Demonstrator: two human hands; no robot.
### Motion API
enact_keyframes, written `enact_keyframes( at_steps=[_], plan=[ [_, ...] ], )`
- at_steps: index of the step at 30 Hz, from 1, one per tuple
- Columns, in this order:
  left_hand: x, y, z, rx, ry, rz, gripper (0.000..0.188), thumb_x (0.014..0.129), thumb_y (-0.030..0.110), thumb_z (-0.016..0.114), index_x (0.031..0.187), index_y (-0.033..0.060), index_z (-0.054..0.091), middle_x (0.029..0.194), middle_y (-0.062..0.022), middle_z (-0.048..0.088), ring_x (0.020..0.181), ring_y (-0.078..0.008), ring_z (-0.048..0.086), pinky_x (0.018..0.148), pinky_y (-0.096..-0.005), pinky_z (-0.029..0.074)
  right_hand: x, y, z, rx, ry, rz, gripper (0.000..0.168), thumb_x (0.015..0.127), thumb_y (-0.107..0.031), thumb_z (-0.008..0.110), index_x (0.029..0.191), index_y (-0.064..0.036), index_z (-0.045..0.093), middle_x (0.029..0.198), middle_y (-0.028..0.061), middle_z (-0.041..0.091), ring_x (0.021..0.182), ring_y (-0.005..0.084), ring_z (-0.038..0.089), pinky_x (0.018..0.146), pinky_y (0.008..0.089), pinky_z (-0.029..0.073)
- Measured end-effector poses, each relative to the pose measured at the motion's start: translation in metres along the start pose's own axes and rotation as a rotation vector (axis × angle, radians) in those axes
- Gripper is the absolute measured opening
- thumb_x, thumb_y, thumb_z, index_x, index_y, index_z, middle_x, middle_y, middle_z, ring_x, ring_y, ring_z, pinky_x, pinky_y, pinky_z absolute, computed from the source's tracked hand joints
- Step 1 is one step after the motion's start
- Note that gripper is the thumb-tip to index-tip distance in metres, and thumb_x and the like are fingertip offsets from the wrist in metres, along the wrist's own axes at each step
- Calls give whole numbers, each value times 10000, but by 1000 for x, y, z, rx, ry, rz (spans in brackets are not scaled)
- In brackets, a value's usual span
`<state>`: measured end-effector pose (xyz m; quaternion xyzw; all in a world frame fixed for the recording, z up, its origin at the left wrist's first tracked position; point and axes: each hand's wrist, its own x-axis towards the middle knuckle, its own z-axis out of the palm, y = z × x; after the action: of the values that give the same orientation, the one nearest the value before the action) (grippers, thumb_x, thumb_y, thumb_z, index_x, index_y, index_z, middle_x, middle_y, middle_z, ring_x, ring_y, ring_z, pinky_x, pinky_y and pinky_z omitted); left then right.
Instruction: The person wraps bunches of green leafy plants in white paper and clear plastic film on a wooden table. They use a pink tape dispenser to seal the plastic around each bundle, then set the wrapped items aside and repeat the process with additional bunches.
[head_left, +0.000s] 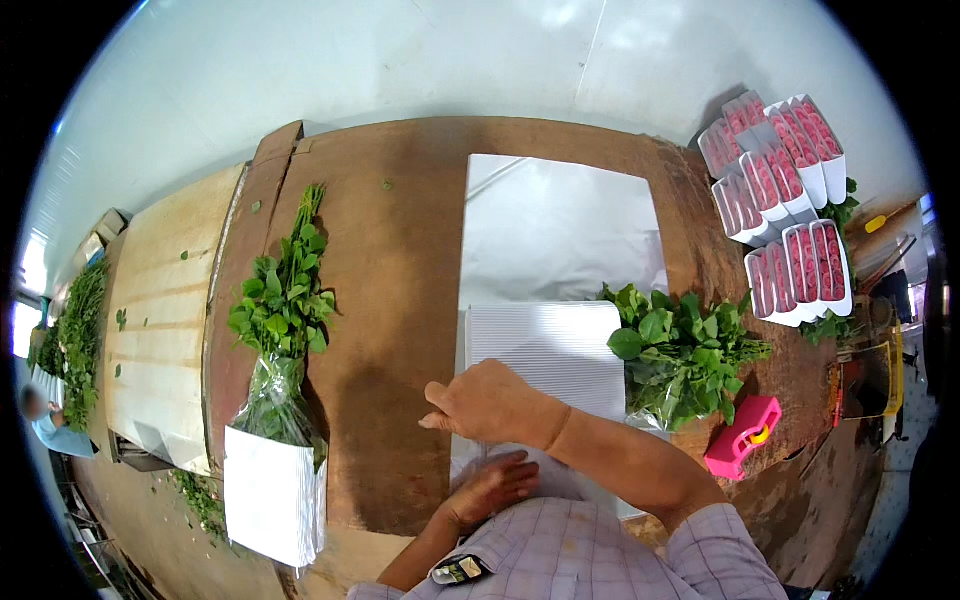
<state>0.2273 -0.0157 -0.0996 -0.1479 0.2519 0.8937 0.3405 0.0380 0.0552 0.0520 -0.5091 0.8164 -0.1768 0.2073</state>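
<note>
My right hand (484, 401) is curled over the near left part of a white corrugated sheet wrap (544, 337); whether something thin is pinched in its fingers cannot be told. Palm down, my left hand (499, 484) rests on the white sheet near my shirt, its fingers extended. Leafy green stems (675, 345) stick out to the right of the corrugated wrap, with clear film below them. Beneath lies a large white sheet (555, 225) on the brown table (390, 262). Any flower heads inside the wrap are hidden.
To the left lies a wrapped bouquet (274, 480), stems pointing away. A pink tape dispenser (742, 439) sits at right, below several white-wrapped bundles of pink roses (799, 262). A pale board (161, 315) and greenery (82, 337) are farther left, near another person (56, 424).
</note>
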Motion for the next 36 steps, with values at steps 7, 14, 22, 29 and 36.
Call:
enact_keyframes(
  at_steps=[7,14,22,29,36],
  plan=[
    [106,183,-12,-16,142,348,783,933,667,368,1298,-19,463,1228,-146,580,1126,-269,567,930,-412,473,-1,9,-18,102,154,32,339,926,-418,549,853,-89,512,526,122,538,535,342,593,501,448,457],
    [277,354,-50,620,429,362,416,871,339,707,1060,-20,616,853,-119,647,740,-198,643,610,-296,522,-37,-3,2,448,161,21,282,892,-219,633,1090,-39,546,1035,147,628,847,310,648,716,393,515],
    [370,391,-14,1223,742,744,237,859,189,670,952,-29,680,767,-96,678,703,-180,639,641,-306,508,-342,121,69,-165,1066,1263,167,944,-159,574,1010,-11,614,893,79,640,805,178,608,743,291,503],
    [302,398,83,1093,441,1038,211,896,165,641,989,-19,686,862,-79,697,783,-132,615,737,-269,483,-298,86,22,561,1398,939,196,994,-187,544,921,-18,611,744,11,606,629,90,548,555,246,450],
    [60,248,176,1186,45,1062,115,858,13,660,969,36,672,935,-72,697,883,-160,648,773,-291,508,-148,26,-93,92,985,204,490,801,-189,748,1238,-43,582,1230,157,589,1170,302,538,974,397,428]
  ],
)
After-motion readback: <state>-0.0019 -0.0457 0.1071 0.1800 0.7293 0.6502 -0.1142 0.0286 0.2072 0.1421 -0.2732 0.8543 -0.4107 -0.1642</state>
